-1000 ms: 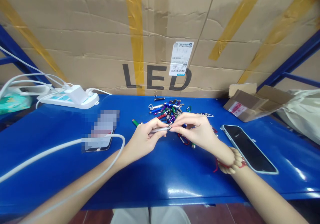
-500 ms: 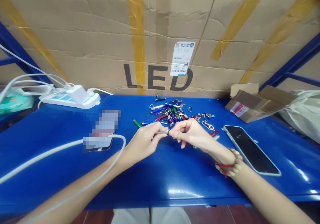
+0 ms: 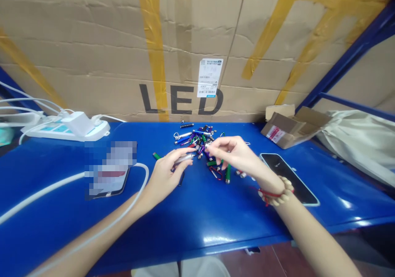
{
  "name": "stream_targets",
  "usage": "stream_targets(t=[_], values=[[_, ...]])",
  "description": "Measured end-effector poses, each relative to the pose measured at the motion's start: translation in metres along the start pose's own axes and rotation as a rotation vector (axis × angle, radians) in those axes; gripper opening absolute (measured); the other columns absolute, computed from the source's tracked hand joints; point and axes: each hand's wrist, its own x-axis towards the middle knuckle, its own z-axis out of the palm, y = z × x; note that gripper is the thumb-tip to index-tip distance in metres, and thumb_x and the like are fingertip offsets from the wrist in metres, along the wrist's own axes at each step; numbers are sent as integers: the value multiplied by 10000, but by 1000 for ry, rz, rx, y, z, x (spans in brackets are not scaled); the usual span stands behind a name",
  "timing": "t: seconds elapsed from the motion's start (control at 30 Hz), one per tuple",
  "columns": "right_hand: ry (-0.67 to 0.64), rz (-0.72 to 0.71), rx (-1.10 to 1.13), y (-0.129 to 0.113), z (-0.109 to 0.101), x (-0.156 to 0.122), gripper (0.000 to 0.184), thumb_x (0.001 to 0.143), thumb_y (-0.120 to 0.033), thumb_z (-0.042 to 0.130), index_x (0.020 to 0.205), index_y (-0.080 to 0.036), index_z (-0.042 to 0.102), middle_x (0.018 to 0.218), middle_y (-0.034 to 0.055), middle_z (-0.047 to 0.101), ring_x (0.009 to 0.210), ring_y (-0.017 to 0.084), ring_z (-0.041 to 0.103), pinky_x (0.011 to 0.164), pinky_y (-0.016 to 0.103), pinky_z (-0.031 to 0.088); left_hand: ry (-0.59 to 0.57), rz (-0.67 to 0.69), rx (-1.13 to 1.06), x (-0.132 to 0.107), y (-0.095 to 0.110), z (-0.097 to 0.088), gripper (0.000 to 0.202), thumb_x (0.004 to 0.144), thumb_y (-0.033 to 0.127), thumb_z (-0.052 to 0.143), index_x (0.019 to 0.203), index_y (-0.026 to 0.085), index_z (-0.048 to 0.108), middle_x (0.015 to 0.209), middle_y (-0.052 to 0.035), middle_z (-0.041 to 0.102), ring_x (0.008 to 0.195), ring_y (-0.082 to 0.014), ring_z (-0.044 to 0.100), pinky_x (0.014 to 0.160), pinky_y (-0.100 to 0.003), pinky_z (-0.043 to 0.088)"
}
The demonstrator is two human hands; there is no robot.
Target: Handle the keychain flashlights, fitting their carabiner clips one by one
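Observation:
My left hand (image 3: 165, 174) is closed around a small silver flashlight tube (image 3: 185, 158), whose end points to the right. Just beyond and to the right, my right hand (image 3: 237, 155) pinches a tiny silver piece (image 3: 207, 144) between thumb and fingertips; its exact kind is hard to make out. A gap separates the tube from this piece. Behind and beneath the hands lies a pile of small coloured metal tubes (image 3: 202, 135) with clips and little parts. A green tube (image 3: 228, 174) and a red carabiner (image 3: 216, 173) lie below my right hand.
On the blue table (image 3: 185, 219), a phone (image 3: 112, 182) and white cable (image 3: 46, 196) are at left, near a power strip (image 3: 61, 131). At right are another phone (image 3: 290, 178) and an open small carton (image 3: 286, 129). A large cardboard box (image 3: 117, 63) stands behind.
My hands have moved apart: the right one now holds a small silver piece away from the tube in the left. The view has shifted right, showing more of the pile.

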Motion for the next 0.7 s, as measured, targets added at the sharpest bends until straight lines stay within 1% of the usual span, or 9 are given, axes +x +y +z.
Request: stream_targets(t=[0.07,0.17,0.2,0.27,0.33,0.4,0.47,0.57,0.7], values=[[209,-56,-144,1,-16,1,398,758,-533,578,783,-145,661,604,25,626,469,109,555,415,212,449,54,-35,-31,1,3,-1,272,865,341,501,1045,177,622,857,-32,670,781,-133,650,701,-210,502],[515,-17,-635,7,-41,3,333,785,-480,558,759,-177,695,641,46,665,564,157,603,493,245,428,121,-63,-95,2,8,-3,286,873,375,480,1018,164,608,719,-3,621,699,-115,602,680,-211,484],[532,46,-784,10,-47,3,310,780,-468,563,739,-195,706,643,47,673,609,178,617,508,252,414,134,-69,-116,3,9,-3,287,872,379,480,1015,161,600,700,3,610,684,-112,588,675,-212,479],[410,179,-941,16,-55,3,267,754,-451,591,698,-223,717,651,37,687,658,196,630,514,250,388,141,-84,-151,4,11,-3,288,869,383,483,1015,160,591,699,4,605,678,-111,572,667,-216,470],[211,277,-930,22,-59,4,257,741,-452,605,680,-231,720,616,21,685,634,181,631,501,239,373,131,-99,-166,4,11,-3,289,868,386,484,1020,164,588,711,1,607,685,-114,566,670,-221,463],[143,328,-902,27,-59,5,265,759,-459,591,712,-235,726,571,13,672,608,171,630,505,238,375,121,-109,-162,4,11,-2,289,868,389,485,1023,169,590,721,0,609,686,-113,560,673,-223,456],[224,357,-925,32,-60,8,249,789,-438,573,807,-249,734,606,17,685,658,184,646,537,247,395,115,-111,-152,4,11,-2,289,867,392,486,1020,172,594,722,1,611,682,-111,555,675,-223,447],[358,399,-989,41,-61,13,218,805,-371,583,919,-254,727,801,49,721,805,216,659,603,269,432,98,-102,-142,3,11,-2,294,867,397,486,1020,173,598,716,4,614,681,-109,550,667,-219,430],[394,436,-1068,56,-62,20,266,795,-372,601,983,-220,710,993,85,700,932,260,639,670,298,464,67,-113,-121,1,12,-3,322,871,418,476,1045,175,595,709,0,618,668,-110,540,605,-212,396]])
